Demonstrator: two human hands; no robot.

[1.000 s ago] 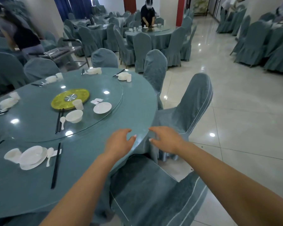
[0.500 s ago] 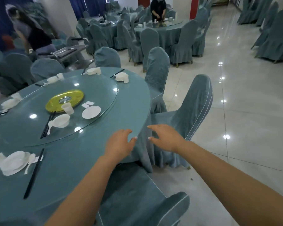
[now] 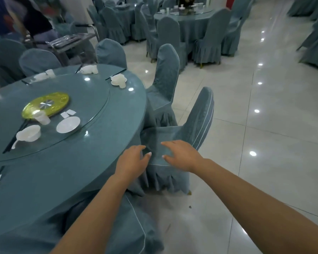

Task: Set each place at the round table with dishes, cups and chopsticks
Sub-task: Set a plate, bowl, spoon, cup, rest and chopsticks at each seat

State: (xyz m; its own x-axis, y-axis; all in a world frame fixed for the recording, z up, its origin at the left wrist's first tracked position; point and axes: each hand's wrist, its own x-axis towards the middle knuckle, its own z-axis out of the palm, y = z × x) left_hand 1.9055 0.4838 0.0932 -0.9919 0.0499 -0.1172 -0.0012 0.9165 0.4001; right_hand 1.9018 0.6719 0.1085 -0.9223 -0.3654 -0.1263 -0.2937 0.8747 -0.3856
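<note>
Both hands reach forward empty: left hand [image 3: 131,162] and right hand [image 3: 182,155], fingers loosely spread, holding nothing, hover at the round table [image 3: 72,176] edge, above a covered chair [image 3: 196,125]. On the glass turntable [image 3: 92,99] sit one plate [image 3: 68,124], one bowl [image 3: 28,134], one cup [image 3: 42,117], one pair of chopsticks [image 3: 15,137], beside a yellow disc [image 3: 46,104]. Two place settings [image 3: 118,80] show at the far rim. Glossy tiled floor [image 3: 264,125], and another laid table [image 3: 187,17] behind.

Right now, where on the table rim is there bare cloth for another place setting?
Bare cloth runs along the table rim from the left hand up to the far place setting. The glass turntable is crowded around the plate and bowl.
</note>
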